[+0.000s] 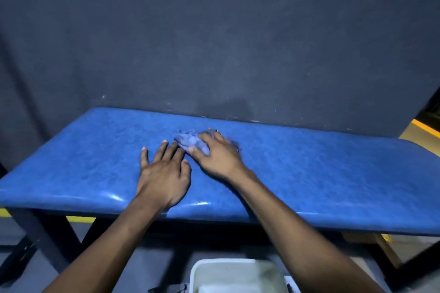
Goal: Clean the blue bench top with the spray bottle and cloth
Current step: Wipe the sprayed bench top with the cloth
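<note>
Right hand (217,154) presses bunched cloth (190,141) onto blue bench top (309,173), fingers curled over it. Left hand (164,169) flat, fingers spread, just left of cloth. Spray bottle not seen. Risk: crumpled cloth covers little, may leave streaks; may catch left fingertips. White tub (235,276) below wrists. No readable writing.

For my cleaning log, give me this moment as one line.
right hand presses cloth on bench top | left hand flat beside it | spray bottle not visible
</note>
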Demonstrator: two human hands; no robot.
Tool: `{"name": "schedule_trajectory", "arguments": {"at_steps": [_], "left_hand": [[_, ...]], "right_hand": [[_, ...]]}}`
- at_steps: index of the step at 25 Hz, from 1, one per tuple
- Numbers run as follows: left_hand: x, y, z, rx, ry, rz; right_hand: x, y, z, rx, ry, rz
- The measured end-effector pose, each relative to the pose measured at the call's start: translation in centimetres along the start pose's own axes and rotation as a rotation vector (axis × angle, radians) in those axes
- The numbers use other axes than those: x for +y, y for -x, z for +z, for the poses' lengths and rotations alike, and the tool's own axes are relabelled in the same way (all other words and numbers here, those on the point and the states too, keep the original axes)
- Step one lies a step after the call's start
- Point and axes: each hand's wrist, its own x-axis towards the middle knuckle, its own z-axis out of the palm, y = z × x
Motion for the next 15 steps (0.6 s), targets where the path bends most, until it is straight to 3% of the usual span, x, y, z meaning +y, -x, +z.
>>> {"name": "schedule_trajectory", "arguments": {"at_steps": [4,7,11,13,15], "left_hand": [[0.0,0.2,-0.1,-0.014,-0.041,0.002],[0.2,0.2,-0.1,-0.011,0.01,-0.03],[0.5,0.4,-0.2,-0.015,0.018,-0.032],[0.6,0.2,-0.3,-0.019,0.023,-0.026],[0.4,0.1,-0.3,-0.017,0.027,-0.02]], "right_hand": [[4.2,11.1,-4.0,0.058,-0.03,-0.134],[9.8,15.8,-7.3,0.078,-0.001,-0.045],[16.0,8.7,-7.5,0.137,0.087,0.228],[16.2,2.1,-6.7,0.119,0.081,0.343],[13.4,-3.1,-4.8,0.098,0.029,0.32]]}}
